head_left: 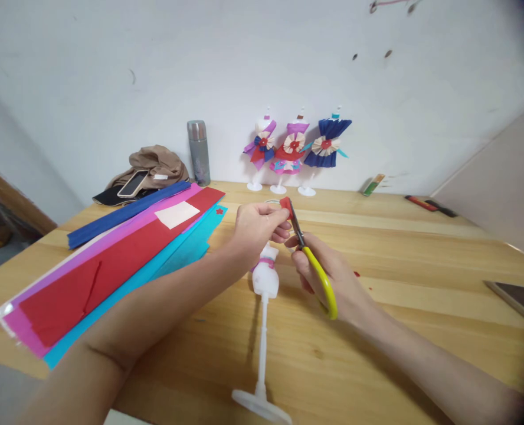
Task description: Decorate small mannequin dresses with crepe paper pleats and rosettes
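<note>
Between its thumb and fingers, my left hand [259, 227] pinches a small piece of red paper [285, 204]. My right hand [328, 265] is closed round the yellow handles of a pair of scissors [318, 274], whose blades lie against the red piece. Whether the blades are apart is hard to make out. Below my hands, a small white mannequin [265, 278] with a pink band lies on the table, its stem and round base pointing toward me. A few tiny red scraps [356, 274] lie beside my right hand.
Coloured paper sheets [124, 260] are fanned at the left, behind my left forearm. At the back stand three dressed mannequins [294, 144] and a grey flask [199, 153]. A phone [133, 183] rests on brown cloth [156, 165]. A dark tablet-like object [521, 301] lies at the right edge.
</note>
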The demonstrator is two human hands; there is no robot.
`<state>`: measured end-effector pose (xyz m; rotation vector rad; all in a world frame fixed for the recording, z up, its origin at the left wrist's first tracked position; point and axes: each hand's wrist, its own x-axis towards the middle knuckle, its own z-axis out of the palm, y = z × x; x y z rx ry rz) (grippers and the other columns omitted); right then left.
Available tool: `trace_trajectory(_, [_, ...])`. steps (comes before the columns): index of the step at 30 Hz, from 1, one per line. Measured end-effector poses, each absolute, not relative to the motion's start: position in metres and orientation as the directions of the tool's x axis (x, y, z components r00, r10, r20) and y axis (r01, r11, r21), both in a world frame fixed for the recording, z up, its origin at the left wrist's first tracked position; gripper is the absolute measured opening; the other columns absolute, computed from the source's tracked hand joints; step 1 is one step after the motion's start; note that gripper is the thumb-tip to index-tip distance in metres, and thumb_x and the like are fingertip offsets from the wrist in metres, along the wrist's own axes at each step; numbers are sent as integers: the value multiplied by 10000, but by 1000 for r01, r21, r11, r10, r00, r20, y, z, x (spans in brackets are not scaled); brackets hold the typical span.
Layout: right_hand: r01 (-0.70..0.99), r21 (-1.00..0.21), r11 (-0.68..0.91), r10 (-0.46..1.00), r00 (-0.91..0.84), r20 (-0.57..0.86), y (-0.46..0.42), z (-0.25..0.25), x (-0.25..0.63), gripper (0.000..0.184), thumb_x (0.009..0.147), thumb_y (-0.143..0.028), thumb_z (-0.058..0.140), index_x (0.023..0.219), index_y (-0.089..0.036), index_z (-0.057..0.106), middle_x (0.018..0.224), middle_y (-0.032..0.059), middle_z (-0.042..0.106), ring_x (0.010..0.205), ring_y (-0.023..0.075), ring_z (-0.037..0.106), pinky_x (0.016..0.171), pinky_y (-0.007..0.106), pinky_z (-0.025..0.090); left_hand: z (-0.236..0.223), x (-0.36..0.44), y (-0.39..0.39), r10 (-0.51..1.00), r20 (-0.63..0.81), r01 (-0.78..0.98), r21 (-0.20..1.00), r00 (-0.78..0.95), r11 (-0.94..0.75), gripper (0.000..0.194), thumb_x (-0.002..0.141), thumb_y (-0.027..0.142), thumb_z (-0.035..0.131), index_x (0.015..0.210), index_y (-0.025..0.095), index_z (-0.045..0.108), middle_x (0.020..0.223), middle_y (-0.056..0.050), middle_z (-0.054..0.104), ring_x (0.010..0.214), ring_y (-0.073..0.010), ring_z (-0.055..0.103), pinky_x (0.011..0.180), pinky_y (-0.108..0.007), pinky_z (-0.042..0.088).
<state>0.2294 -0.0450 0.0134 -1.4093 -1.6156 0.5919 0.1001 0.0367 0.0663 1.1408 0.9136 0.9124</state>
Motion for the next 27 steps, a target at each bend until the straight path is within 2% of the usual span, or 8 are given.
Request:
trace_trajectory(8, [569, -790, 229, 946, 60, 318, -42, 8, 229, 184, 983, -434, 487, 935, -270, 556, 601, -16, 559, 593, 206, 606, 513, 323, 433, 65, 101, 38, 926, -122, -110, 979, 358, 172, 325, 917, 75, 602, 596, 116, 621, 568, -6, 620, 492, -76, 565, 543, -215, 458])
trace_trajectory(12, [576, -796, 186, 956, 80, 281, -40, 5, 228, 200, 972, -456, 488, 916, -268, 531, 597, -17, 561, 582, 209, 614, 510, 322, 435, 62, 101, 40, 927, -116, -118, 979, 356, 168, 314, 902, 57, 603, 595, 118, 622, 561, -6, 621, 484, -78, 560, 537, -216, 457])
trace_trajectory(19, [540, -836, 100, 984, 70, 163, -40, 7, 226, 229, 954, -496, 486, 925, -269, 491, 544, -60, 519, 364, 157, 475, 418, 318, 388, 59, 101, 41, 926, -97, -128, 980, 365, 152, 307, 891, 48, 606, 591, 113, 623, 565, -9, 623, 480, -71, 558, 527, -205, 455])
trace_trajectory(27, [562, -818, 121, 978, 72, 194, -43, 9, 224, 223, 989, -461, 457, 889, -263, 483, 535, -54, 520, 391, 153, 481, 436, 307, 383, 60, 99, 43, 915, -89, -132, 980, 394, 152, 307, 909, 50, 595, 609, 110, 617, 570, -1, 620, 479, -63, 561, 522, -195, 458])
